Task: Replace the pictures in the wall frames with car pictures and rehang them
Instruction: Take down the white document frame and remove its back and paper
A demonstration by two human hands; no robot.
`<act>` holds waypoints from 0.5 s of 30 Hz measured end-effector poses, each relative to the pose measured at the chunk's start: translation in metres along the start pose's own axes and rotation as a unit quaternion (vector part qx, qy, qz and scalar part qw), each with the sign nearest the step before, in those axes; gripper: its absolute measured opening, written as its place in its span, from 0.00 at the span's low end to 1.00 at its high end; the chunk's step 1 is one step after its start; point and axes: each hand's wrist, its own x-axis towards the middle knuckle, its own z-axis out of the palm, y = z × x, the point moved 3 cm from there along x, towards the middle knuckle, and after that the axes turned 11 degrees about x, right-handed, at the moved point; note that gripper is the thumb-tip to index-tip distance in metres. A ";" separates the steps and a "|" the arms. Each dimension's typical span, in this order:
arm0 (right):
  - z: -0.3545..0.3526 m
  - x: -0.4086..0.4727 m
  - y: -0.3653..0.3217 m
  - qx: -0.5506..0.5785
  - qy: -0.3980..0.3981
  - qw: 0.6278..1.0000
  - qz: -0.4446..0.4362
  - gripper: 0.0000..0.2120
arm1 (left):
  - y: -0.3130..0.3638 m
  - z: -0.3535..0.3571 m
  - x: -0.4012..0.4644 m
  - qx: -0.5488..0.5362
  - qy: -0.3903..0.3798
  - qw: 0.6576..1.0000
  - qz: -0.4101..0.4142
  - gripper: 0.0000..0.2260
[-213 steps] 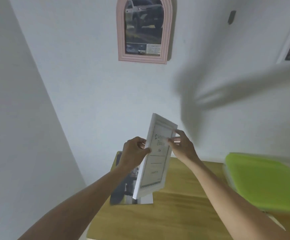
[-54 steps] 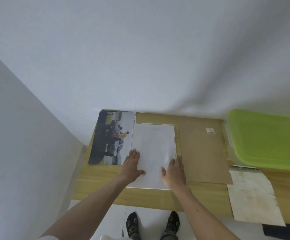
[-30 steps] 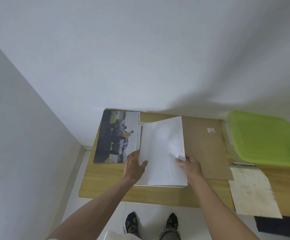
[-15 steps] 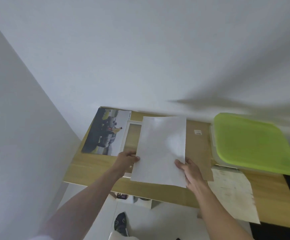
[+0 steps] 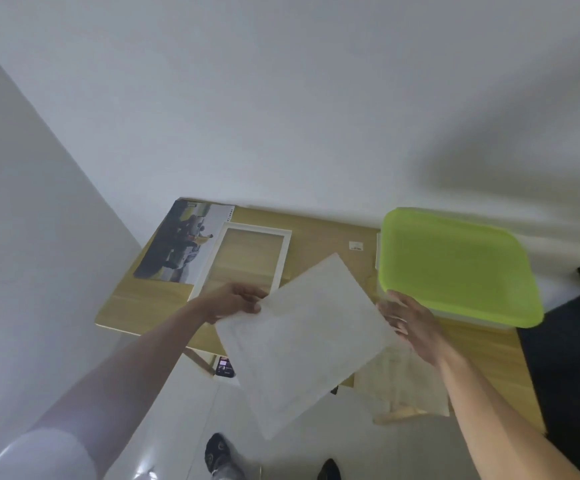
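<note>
My left hand pinches the left corner of a blank white sheet, which hangs tilted in the air over the table's front edge. My right hand is at the sheet's right edge, with its fingers fairly straight. Behind the hands, an empty white picture frame lies flat on the wooden table. A car picture lies just left of the frame, partly under it. A brown backing board lies to the frame's right.
A box with a lime-green lid stands at the table's right. An old cream paper lies at the front edge under my right arm. Something black is at the far right. The white wall is close behind.
The sheet has come off the frame, swung clockwise and moved toward me, leaving the frame bare. My right hand has loosened from gripping the sheet's lower edge.
</note>
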 end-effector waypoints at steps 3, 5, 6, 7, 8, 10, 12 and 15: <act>-0.019 -0.007 -0.004 -0.092 -0.024 0.995 0.021 0.26 | 0.014 0.019 0.014 0.039 -0.041 0.998 -0.015 0.15; -0.031 -0.012 0.001 -0.146 -0.024 0.989 0.013 0.24 | 0.026 0.033 0.024 0.054 -0.055 0.997 -0.016 0.15; -0.040 -0.014 0.006 -0.142 -0.010 0.990 0.009 0.22 | 0.033 0.042 0.028 0.067 -0.057 0.996 -0.016 0.14; -0.051 -0.015 0.012 -0.122 0.014 0.992 0.006 0.19 | 0.039 0.050 0.032 0.083 -0.052 0.995 -0.019 0.13; -0.063 -0.018 0.017 -0.094 0.048 0.994 0.006 0.17 | 0.044 0.058 0.036 0.102 -0.048 0.993 -0.024 0.13; -0.090 -0.023 0.025 -0.057 0.121 0.991 0.009 0.14 | 0.052 0.077 0.043 0.123 -0.058 0.990 -0.044 0.15; -0.120 -0.029 0.035 -0.039 0.176 0.983 0.022 0.14 | 0.054 0.097 0.051 0.120 -0.073 0.988 -0.067 0.18; -0.157 -0.039 0.049 -0.039 0.205 0.977 0.052 0.14 | 0.057 0.123 0.066 0.057 -0.008 0.995 -0.080 0.11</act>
